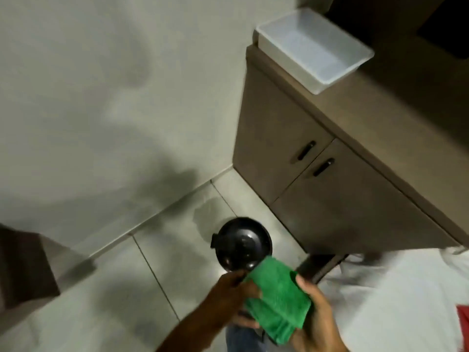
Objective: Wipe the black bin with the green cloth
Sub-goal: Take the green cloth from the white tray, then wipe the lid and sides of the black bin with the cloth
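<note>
A small round black bin [241, 243] with a closed domed lid stands on the tiled floor beside the cabinet, seen from above. Just in front of it, a folded green cloth [278, 298] is held between both hands above the floor. My left hand [232, 292] grips the cloth's left edge with its fingers curled. My right hand [316, 316] holds the cloth from the right and underneath, thumb on top. The cloth's far corner overlaps the bin's near rim in the view; whether they touch is unclear.
A brown cabinet [299, 158] with two doors stands right of the bin, a white plastic tray [314, 47] on its top. A grey wall [114, 97] rises behind. A dark brown object [22, 268] sits at the left. White fabric [396, 295] lies at the lower right.
</note>
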The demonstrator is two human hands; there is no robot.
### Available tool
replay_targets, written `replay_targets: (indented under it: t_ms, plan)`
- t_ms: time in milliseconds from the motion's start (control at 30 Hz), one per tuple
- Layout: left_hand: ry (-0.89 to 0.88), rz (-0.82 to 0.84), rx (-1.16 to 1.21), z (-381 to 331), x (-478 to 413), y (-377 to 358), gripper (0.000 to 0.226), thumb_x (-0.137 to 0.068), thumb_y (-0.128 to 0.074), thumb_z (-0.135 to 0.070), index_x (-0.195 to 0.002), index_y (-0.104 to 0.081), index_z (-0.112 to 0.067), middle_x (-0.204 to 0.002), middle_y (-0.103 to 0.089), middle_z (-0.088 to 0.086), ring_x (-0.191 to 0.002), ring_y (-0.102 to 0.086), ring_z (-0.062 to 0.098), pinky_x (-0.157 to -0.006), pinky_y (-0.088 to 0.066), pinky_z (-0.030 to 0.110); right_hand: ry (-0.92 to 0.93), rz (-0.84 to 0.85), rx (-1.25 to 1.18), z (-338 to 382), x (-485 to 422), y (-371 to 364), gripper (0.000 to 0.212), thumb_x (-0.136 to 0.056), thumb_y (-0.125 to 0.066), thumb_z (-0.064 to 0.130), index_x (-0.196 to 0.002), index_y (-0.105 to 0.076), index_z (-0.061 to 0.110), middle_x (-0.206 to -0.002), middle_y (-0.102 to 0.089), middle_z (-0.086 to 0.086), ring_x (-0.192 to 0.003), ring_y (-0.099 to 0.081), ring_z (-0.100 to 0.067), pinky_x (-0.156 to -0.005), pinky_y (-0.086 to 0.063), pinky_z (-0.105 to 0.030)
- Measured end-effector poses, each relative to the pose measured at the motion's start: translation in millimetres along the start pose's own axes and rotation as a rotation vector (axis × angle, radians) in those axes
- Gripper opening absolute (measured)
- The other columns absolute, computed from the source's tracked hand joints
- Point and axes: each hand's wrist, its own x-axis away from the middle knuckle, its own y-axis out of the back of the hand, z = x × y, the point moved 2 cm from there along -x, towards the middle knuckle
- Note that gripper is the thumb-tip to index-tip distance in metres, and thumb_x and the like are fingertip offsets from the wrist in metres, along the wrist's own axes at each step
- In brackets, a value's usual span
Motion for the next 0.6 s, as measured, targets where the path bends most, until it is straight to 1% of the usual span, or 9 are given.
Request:
replay_targets:
  t_ms: [67,100,167,200,300,400,433,533,600]
  plan:
    - [0.063,0.037,0.003,52,7,5,0.022,-0.093,-0.073,-0.003,-0.111,-0.076,-0.015,-0.093,-0.082,0.003,-0.082,-0.082,0.022,-0.070,-0.069,0.042,0.023,0.081,-0.136,-55,9,12,0.091,-0.079,-0.078,0.038,-0.150,-0.042,-0.007,-0.155,-0.034,-0.042,-0.132,-0.050,-0.060,-0.103,-0.043,-0.069]
    - [0.079,0.051,0.011,74,9,7,0.022,-0.095,-0.071,-0.003,-0.114,-0.076,-0.014,-0.102,-0.082,0.005,-0.088,-0.082,0.022,-0.070,-0.068,0.039,0.103,0.047,-0.164,-74,11,19,0.107,-0.075,-0.077,0.043,-0.154,-0.029,-0.012,-0.154,-0.025,-0.049,-0.133,-0.039,-0.067,-0.098,-0.039,-0.075]
    - [0.087,0.039,0.030,104,14,9,0.022,-0.096,-0.070,-0.004,-0.113,-0.075,-0.017,-0.103,-0.082,0.004,-0.087,-0.082,0.018,-0.066,-0.066,0.033,0.149,-0.386,-0.120,-99,6,60,0.142,-0.033,-0.081,0.047,-0.141,-0.031,-0.029,-0.119,-0.043,-0.060,-0.106,-0.036,-0.073,-0.054,-0.040,-0.073]
    - [0.078,0.028,0.029,114,13,10,0.021,-0.097,-0.070,-0.004,-0.108,-0.076,-0.021,-0.095,-0.083,-0.001,-0.083,-0.082,0.014,-0.063,-0.066,0.030,0.179,-0.428,-0.126,-105,8,68,0.138,-0.026,-0.078,0.047,-0.136,-0.041,-0.028,-0.108,-0.053,-0.055,-0.100,-0.043,-0.074,-0.051,-0.041,-0.068]
    - [0.051,-0.007,0.066,133,-11,16,0.029,-0.096,-0.074,-0.001,-0.104,-0.074,-0.029,-0.097,-0.081,0.000,-0.081,-0.082,0.017,-0.061,-0.067,0.032,-0.006,-0.266,0.151,-107,7,57,0.076,-0.060,-0.091,0.016,-0.127,-0.066,-0.008,-0.115,-0.072,-0.036,-0.101,-0.074,-0.050,-0.090,-0.049,-0.059]
    - [-0.061,-0.120,0.047,150,-73,38,0.039,-0.093,-0.085,-0.022,-0.124,-0.067,-0.036,-0.127,-0.069,0.004,-0.104,-0.078,0.024,-0.078,-0.069,0.042,0.062,-0.297,0.249,-89,-37,84,0.019,-0.078,-0.081,0.006,-0.092,-0.081,-0.006,-0.085,-0.079,-0.029,-0.068,-0.080,-0.034,-0.062,-0.062,-0.047]
    - [-0.116,-0.165,-0.021,153,-97,49,0.050,-0.088,-0.088,-0.039,-0.132,-0.064,-0.037,-0.132,-0.068,0.002,-0.111,-0.075,0.021,-0.087,-0.067,0.042,0.106,-0.327,0.284,-83,-55,91,0.019,-0.076,-0.083,0.010,-0.087,-0.082,-0.004,-0.089,-0.078,-0.031,-0.070,-0.080,-0.034,-0.059,-0.064,-0.043]
    - [-0.235,-0.324,-0.329,165,-171,88,0.109,-0.060,-0.079,-0.088,-0.153,-0.045,-0.041,-0.146,-0.054,-0.017,-0.128,-0.058,0.008,-0.105,-0.055,0.035,0.163,-0.439,0.419,-68,-130,123,0.027,-0.087,-0.068,0.003,-0.113,-0.077,0.003,-0.115,-0.076,-0.026,-0.097,-0.079,-0.036,-0.087,-0.060,-0.046]
    - [-0.328,-0.410,-0.539,180,-232,112,0.129,-0.051,-0.079,-0.091,-0.159,-0.032,-0.041,-0.155,-0.044,-0.014,-0.141,-0.048,0.014,-0.111,-0.053,0.043,0.196,-0.461,0.606,-55,-197,142,0.031,-0.096,-0.061,-0.003,-0.125,-0.070,0.003,-0.119,-0.076,-0.023,-0.098,-0.078,-0.034,-0.089,-0.059,-0.043]
